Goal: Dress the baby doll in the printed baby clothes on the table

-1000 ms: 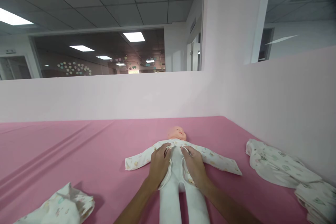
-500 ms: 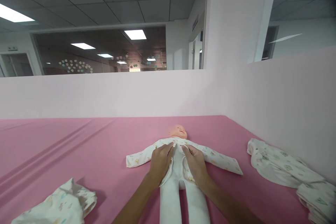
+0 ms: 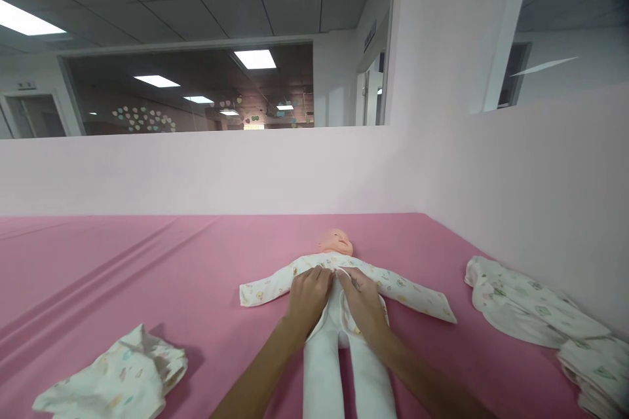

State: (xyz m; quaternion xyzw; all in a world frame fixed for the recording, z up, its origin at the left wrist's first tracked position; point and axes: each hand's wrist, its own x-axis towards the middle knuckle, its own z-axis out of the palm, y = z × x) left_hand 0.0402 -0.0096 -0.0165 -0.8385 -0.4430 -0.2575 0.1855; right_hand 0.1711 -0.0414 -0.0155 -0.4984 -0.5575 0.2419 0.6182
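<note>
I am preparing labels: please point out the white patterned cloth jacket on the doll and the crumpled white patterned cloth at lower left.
White patterned cloth jacket [image 3: 338, 261]: head view, on its upper chest.
Crumpled white patterned cloth [image 3: 116, 374]: head view, on its middle part.

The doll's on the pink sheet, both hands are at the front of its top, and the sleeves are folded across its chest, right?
Not the sleeves: the head view shows them stretched out to either side. Otherwise yes: the doll is on the pink sheet, left hand and right hand at the front of its top.
</note>
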